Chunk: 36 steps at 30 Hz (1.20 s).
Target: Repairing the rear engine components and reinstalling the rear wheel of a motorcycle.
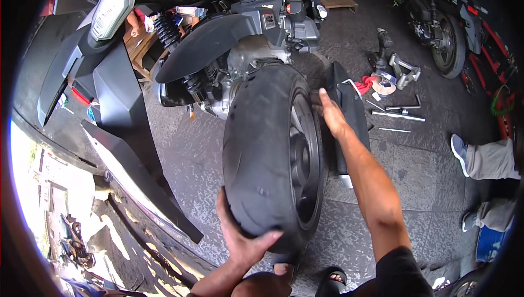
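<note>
The rear wheel of the scooter stands upright in the middle of the picture, under the black mudguard, still close against the engine block. Its tread faces the person and its flat side with the dark rim faces to the right. So the axle line runs left to right, and the long way of the tyre, as seen here, goes from top to bottom.

The left hand lies open against the lower tread, fingers spread around the curve; its grip holds the tyre by pressing, not by closing. The right hand reaches to the upper right edge of the wheel, beside the black exhaust; whether its fingers close on something there I cannot tell, because the tyre hides the tips.

The risk I judge is this: the wheel is heavy and round, and the lower hand only cups it. If it comes free from the axle, it may tip to the right or drop toward the sandalled foot just below. The right fingers also could be pinched between rim and exhaust. The loose tools on the floor lie near.
</note>
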Motion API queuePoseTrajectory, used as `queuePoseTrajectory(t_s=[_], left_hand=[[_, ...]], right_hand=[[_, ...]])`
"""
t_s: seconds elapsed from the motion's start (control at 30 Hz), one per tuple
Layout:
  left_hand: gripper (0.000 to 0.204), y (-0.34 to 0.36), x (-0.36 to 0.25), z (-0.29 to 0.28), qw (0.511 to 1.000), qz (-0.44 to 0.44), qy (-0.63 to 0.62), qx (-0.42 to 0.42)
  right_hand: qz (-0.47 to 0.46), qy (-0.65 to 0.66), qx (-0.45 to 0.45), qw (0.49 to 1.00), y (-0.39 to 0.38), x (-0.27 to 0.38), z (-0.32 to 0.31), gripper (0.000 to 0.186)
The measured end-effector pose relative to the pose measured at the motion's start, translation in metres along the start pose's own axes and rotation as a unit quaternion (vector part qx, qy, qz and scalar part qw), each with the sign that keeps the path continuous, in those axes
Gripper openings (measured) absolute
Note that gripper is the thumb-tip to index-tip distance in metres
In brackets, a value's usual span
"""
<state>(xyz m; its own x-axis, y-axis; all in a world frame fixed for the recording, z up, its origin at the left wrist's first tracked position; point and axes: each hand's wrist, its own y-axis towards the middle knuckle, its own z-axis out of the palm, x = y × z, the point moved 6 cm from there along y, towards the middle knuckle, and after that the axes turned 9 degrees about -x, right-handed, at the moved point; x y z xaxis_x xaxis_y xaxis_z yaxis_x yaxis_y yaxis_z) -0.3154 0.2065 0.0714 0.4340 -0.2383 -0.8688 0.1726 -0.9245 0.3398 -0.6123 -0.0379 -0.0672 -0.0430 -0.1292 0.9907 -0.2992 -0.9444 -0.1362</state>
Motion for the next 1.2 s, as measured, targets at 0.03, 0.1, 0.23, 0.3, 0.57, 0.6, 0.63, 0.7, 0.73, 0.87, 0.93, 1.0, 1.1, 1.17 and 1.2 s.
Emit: queuePoseTrajectory(t_s=[0.03, 0.1, 0.23, 0.3, 0.57, 0.6, 0.63, 0.7, 0.73, 0.87, 0.93, 1.0, 1.1, 1.17, 1.2], left_hand=[[0.134, 0.011, -0.004, 0.008, 1.0, -0.001, 0.002, -0.004], [0.125, 0.03, -0.009, 0.018, 0.999, -0.005, -0.041, -0.027], [0.108, 0.069, -0.018, 0.04, 0.997, 0.019, -0.079, -0.015], [0.105, 0.086, -0.017, 0.048, 0.996, 0.015, -0.088, -0.007], [0.093, 0.137, -0.029, 0.066, 0.995, 0.012, -0.095, -0.003], [0.093, 0.142, -0.026, 0.066, 0.996, 0.014, -0.09, -0.014], [0.094, 0.142, -0.03, 0.07, 0.992, 0.006, -0.127, -0.004], [0.093, 0.144, -0.03, 0.071, 0.992, 0.003, -0.127, 0.007], [0.092, 0.146, -0.029, 0.07, 0.992, 0.002, -0.123, 0.006], [0.091, 0.143, -0.014, 0.065, 0.987, -0.013, -0.16, 0.019], [0.09, 0.141, -0.008, 0.061, 0.983, 0.002, -0.181, 0.012], [0.088, 0.144, -0.002, 0.058, 0.98, -0.018, -0.198, -0.01], [0.089, 0.147, -0.017, 0.061, 0.986, -0.016, -0.167, -0.004], [0.091, 0.148, -0.022, 0.063, 0.986, -0.042, -0.158, -0.019], [0.092, 0.148, -0.023, 0.065, 0.986, -0.061, -0.156, -0.023]], right_hand=[[0.025, 0.049, 0.015, 0.998, -0.012, -0.006, 0.004, 0.085], [0.087, 0.014, -0.047, 0.995, -0.047, -0.01, 0.005, 0.087], [0.242, 0.006, -0.031, 0.97, -0.069, -0.069, -0.002, 0.094], [0.288, 0.068, -0.024, 0.955, -0.063, -0.088, 0.004, 0.092], [0.251, 0.094, -0.033, 0.963, -0.042, -0.073, 0.03, 0.072], [0.248, 0.099, -0.046, 0.962, -0.04, -0.069, 0.034, 0.072], [0.236, 0.062, -0.08, 0.967, -0.04, -0.066, 0.033, 0.078], [0.263, 0.006, -0.136, 0.955, -0.038, -0.065, 0.032, 0.091], [0.233, -0.011, -0.073, 0.97, -0.038, -0.059, 0.039, 0.092], [0.222, 0.001, -0.101, 0.97, -0.028, -0.065, 0.043, 0.088], [0.241, 0.023, -0.062, 0.968, -0.031, -0.068, 0.047, 0.086], [0.239, 0.019, -0.051, 0.969, -0.021, -0.075, 0.05, 0.087], [0.264, 0.101, -0.086, 0.955, -0.01, -0.101, 0.047, 0.088], [0.277, 0.108, -0.078, 0.952, 0.005, -0.122, 0.041, 0.089], [0.285, 0.121, -0.083, 0.947, 0.012, -0.132, 0.041, 0.09]])
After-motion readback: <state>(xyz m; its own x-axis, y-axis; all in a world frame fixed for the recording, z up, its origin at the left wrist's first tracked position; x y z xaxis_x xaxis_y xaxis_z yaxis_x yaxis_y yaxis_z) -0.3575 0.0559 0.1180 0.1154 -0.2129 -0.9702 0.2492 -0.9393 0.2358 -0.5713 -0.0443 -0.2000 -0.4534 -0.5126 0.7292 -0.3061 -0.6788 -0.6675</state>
